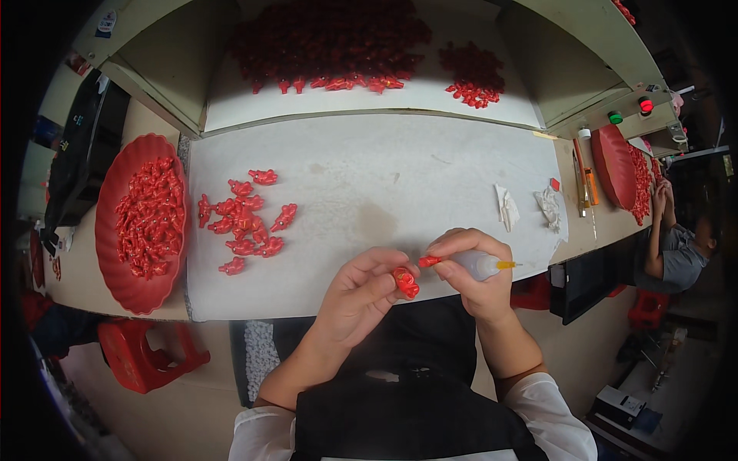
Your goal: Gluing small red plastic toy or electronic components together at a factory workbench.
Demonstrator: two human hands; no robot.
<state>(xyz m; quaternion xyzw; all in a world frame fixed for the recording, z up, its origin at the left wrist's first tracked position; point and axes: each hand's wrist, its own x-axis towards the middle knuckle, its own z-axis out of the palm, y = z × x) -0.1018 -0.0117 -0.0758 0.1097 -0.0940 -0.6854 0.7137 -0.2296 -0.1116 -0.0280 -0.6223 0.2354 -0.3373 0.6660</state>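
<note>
Centrally, by the near edge of the bench, left hand pinching red figurine, right hand holding red piece and bottle

a sheet lies over the middle of the tabletop, a tray of small figures to its left. a loose cluster of figures rests on the sheet's left part, tissues on its right. behind it, inside the open-fronted cabinet, a large heap lies left of a smaller pile. right of the tissues come tools, then another tray.
</note>
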